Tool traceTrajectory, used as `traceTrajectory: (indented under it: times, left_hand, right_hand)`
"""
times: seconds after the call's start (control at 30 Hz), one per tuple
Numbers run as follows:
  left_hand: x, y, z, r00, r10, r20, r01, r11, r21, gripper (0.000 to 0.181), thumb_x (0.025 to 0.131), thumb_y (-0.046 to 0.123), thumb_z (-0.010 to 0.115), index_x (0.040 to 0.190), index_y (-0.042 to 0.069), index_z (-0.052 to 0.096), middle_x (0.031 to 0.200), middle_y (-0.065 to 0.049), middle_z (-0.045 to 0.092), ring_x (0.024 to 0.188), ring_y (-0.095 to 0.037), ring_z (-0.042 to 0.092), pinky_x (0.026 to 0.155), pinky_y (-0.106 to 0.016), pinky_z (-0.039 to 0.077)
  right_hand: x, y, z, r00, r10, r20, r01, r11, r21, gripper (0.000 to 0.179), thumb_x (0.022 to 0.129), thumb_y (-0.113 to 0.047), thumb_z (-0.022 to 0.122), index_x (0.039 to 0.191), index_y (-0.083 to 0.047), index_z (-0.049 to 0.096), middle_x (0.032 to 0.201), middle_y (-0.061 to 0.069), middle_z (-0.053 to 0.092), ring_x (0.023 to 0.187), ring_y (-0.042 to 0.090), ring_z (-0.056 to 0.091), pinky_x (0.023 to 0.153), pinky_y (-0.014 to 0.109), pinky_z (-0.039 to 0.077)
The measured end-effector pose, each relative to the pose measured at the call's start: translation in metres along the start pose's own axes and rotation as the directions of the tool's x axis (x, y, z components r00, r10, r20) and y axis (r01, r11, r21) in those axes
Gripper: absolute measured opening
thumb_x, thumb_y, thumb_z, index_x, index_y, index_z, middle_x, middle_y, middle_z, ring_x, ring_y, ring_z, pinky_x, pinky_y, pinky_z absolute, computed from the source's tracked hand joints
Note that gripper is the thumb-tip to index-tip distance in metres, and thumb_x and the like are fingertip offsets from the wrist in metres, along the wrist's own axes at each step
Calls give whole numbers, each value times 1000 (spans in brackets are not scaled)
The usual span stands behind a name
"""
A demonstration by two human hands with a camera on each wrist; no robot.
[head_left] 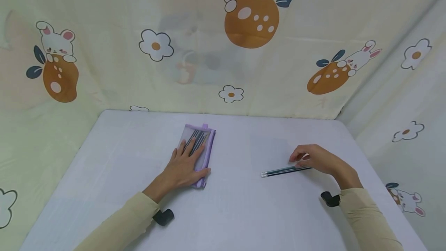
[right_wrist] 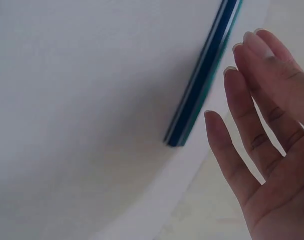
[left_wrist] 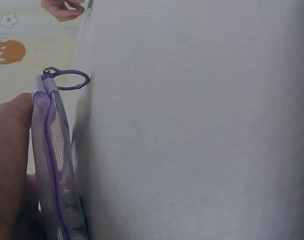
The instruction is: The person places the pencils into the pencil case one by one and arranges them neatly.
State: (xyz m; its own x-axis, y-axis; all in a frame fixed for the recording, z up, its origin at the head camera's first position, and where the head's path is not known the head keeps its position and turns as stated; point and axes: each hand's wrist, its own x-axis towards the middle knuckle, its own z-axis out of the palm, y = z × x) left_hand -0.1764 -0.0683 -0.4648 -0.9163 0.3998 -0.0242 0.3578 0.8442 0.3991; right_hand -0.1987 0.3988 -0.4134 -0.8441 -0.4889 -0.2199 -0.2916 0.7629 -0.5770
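A purple mesh pencil pouch point(head_left: 208, 154) lies left of centre on the table, with several dark pencils point(head_left: 198, 138) showing through it. My left hand point(head_left: 182, 167) rests on the pouch, fingers spread over its top and thumb along the zipper side. In the left wrist view the pouch's zipper edge point(left_wrist: 51, 150) and a ring-shaped pull point(left_wrist: 71, 79) show beside the hand. To the right, a small bundle of dark blue-green pencils point(head_left: 282, 171) with white ends lies on the tabletop. Just over its right end is my right hand point(head_left: 315, 159), fingers loosely bent, with a gap to the pencils point(right_wrist: 199, 85).
The white table point(head_left: 237, 212) has its far edge against a cream curtain point(head_left: 195, 69) printed with rabbits and flowers. Another curtain side point(head_left: 407, 100) hangs along the right. Black wrist devices point(head_left: 163, 217) sit at both cuffs.
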Motion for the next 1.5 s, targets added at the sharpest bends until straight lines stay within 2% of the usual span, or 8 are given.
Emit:
traceTrajectory:
  times: [0.07,0.3,0.7,1.03,1.17,1.37,1.5]
  left_hand:
    - [0,0,0,1000,-1,3,1,1000,-1,85,92,63,54,161,18,32,169,-20,13,153,-50,7,117,-70,17]
    - [-1,0,0,1000,-1,2,1,1000,-4,85,92,63,55,160,17,33,169,-20,14,153,-50,7,117,-70,17]
    - [0,-1,2,1000,-1,8,1,1000,3,85,92,64,54,161,19,31,169,-19,12,154,-50,6,117,-70,17]
    - [0,0,0,1000,-10,17,10,1000,0,86,92,64,55,161,19,31,169,-18,11,154,-49,4,118,-69,15]
    - [1,-1,1,1000,-6,15,5,1000,2,85,92,64,54,161,19,31,169,-18,11,154,-49,4,117,-69,16]
    - [1,-2,1,1000,-5,12,5,1000,-1,85,92,64,54,161,19,31,169,-18,11,154,-49,4,117,-70,16]
    - [1,-2,2,1000,-5,9,5,1000,-7,85,92,64,54,161,19,31,169,-18,12,154,-49,4,117,-70,16]
  right_hand:
    - [-2,5,0,1000,13,-1,-13,1000,16,17,92,-3,72,106,-13,73,106,1,72,102,21,65,92,37,54]
    - [-4,16,1,1000,-12,-10,13,1000,19,19,91,3,70,103,-12,72,102,2,71,96,20,65,85,30,55]
    - [0,24,2,1000,8,-14,-8,1000,-27,16,91,2,70,98,-13,72,98,0,67,92,16,62,79,26,53]
    - [10,16,3,998,1,60,1,999,-43,15,93,4,66,94,-10,64,100,5,54,94,20,54,77,25,50]
    - [12,14,4,998,13,63,-9,998,-62,13,93,3,67,95,-10,64,101,4,54,95,20,54,78,26,50]
    - [16,13,3,997,44,62,-33,986,-162,18,88,1,73,93,-14,64,97,-2,58,93,16,54,80,29,49]
    - [15,8,1,996,55,65,-45,987,-154,18,88,0,74,94,-15,65,95,-3,61,91,16,55,78,30,49]
